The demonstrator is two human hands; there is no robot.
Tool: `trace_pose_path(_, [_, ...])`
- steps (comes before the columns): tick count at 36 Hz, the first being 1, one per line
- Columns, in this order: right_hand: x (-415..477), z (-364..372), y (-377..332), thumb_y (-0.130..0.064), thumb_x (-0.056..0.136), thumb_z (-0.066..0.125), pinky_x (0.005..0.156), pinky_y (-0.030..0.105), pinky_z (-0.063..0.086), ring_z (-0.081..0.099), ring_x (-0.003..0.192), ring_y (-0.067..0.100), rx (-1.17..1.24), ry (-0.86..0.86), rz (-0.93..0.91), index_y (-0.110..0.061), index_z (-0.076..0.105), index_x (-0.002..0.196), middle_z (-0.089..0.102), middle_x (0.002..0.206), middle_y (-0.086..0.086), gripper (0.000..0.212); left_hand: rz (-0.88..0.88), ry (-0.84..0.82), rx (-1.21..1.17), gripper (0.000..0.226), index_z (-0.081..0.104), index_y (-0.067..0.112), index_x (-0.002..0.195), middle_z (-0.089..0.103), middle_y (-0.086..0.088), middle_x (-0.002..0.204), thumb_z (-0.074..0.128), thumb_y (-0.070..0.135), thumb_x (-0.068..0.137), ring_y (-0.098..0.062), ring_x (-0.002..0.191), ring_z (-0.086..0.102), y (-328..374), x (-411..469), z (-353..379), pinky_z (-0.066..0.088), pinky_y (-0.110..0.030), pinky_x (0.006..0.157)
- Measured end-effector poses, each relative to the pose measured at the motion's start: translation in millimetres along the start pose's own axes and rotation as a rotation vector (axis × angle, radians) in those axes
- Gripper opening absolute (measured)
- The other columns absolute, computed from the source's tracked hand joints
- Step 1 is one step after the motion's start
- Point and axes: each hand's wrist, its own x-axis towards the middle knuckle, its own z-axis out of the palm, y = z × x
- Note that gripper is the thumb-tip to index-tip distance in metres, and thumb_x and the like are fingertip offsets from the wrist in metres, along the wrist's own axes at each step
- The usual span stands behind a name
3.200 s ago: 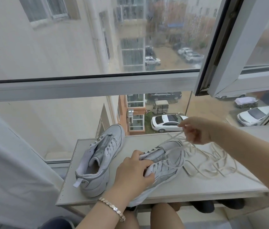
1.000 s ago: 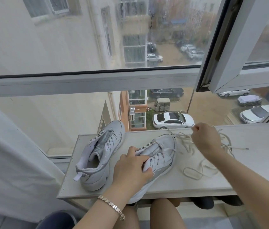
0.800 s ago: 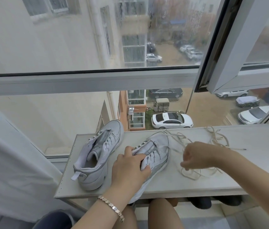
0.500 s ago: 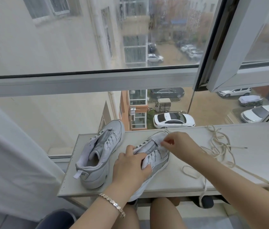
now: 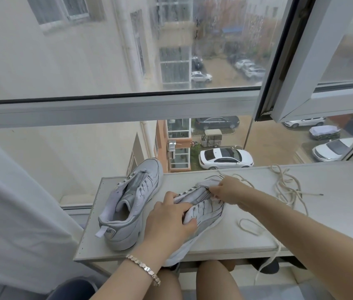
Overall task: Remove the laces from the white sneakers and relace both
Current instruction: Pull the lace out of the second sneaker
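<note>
One smooth sneaker [image 5: 206, 213], left hand [image 5: 169, 221] clasped round, right hand [image 5: 227, 189] pinching lace [image 5: 284, 187] (ropy).

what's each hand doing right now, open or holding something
Left hand: grips the right-side sneaker, fingers curled over its upper.
Right hand: pinches the lace at that sneaker's eyelets.

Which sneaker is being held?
The sneaker beside the loose laces: the left hand grips it, the right hand pinches a lace at its eyelets. The other sneaker lies untouched.
</note>
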Motion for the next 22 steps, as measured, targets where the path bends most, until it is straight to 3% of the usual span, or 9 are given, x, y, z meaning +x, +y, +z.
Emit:
trace_pose_path(4, [1.4,-4.8,13.4,-0.012,0.091,0.046,0.047,0.018,0.029,0.036,0.052,0.012,0.549,-0.078,0.077,-0.006,0.057,0.07,0.051,0.065,0.006,0.025,0.007,-0.022,-0.037,0.022,0.059,0.041,0.106,0.033,0.012,0.124,0.051,0.043,0.086,-0.015,0.106,0.044,-4.0,-0.4,-1.3,0.035,-0.025,0.074])
trace_pose_path(9, [2.2,-16.9,22.2,-0.009,0.09,0.039,0.036,0.012,0.026,0.031,0.041,0.005,0.603,-0.309,0.113,-0.011,0.051,0.062,0.052,0.046,-0.002,0.03,0.031,-0.046,-0.062,0.021,0.061,0.04,0.105,0.033,0.014,0.123,0.052,0.043,0.086,-0.013,0.106,0.044,-7.5,-1.1,-3.3,0.04,-0.026,0.078])
trace_pose_path(11, [1.3,-23.4,22.7,-0.011,0.087,0.043,0.036,0.014,0.023,0.028,0.042,0.008,0.403,-0.312,0.047,-0.013,0.049,0.061,0.043,0.045,-0.003,0.027,0.049,-0.057,-0.064,0.021,0.062,0.039,0.106,0.034,0.015,0.122,0.052,0.042,0.087,-0.014,0.103,0.043,-7.5,-1.6,-4.2,0.039,-0.025,0.078])
trace_pose_path(14, [2.3,-36.0,20.1,-0.02,0.081,0.056,0.047,0.02,0.029,0.037,0.051,0.011,-0.226,-0.163,-0.154,-0.018,0.047,0.059,0.042,0.056,-0.005,0.024,0.087,-0.08,-0.048,0.024,0.061,0.039,0.11,0.034,0.016,0.123,0.052,0.041,0.088,-0.013,0.099,0.042,-6.6,-2.9,-3.7,0.037,-0.023,0.077])
trace_pose_path(18, [9.0,-48.7,15.3,-0.021,0.076,0.056,0.05,0.021,0.029,0.047,0.07,0.016,-0.673,0.212,-0.295,-0.025,0.04,0.06,0.046,0.062,-0.01,0.023,0.073,-0.076,-0.072,0.024,0.06,0.04,0.11,0.033,0.016,0.123,0.051,0.04,0.088,-0.013,0.1,0.042,-8.4,-2.6,-4.2,0.037,-0.024,0.076])
trace_pose_path(20, [14.9,-46.5,12.9,-0.022,0.08,0.059,0.05,0.022,0.03,0.049,0.068,0.018,-0.496,0.325,-0.278,-0.025,0.039,0.063,0.047,0.063,-0.01,0.026,0.044,-0.059,-0.09,0.023,0.06,0.038,0.109,0.033,0.015,0.123,0.051,0.039,0.088,-0.015,0.102,0.045,-9.5,-0.9,-5.2,0.041,-0.026,0.079])
trace_pose_path(22, [21.0,-38.9,10.2,-0.014,0.083,0.063,0.05,0.022,0.041,0.055,0.062,0.017,0.118,0.245,-0.149,-0.017,0.046,0.07,0.057,0.068,-0.002,0.021,0.02,-0.054,-0.095,0.024,0.06,0.037,0.11,0.033,0.013,0.123,0.051,0.039,0.088,-0.016,0.104,0.047,-9.9,1.0,-6.1,0.044,-0.03,0.082])
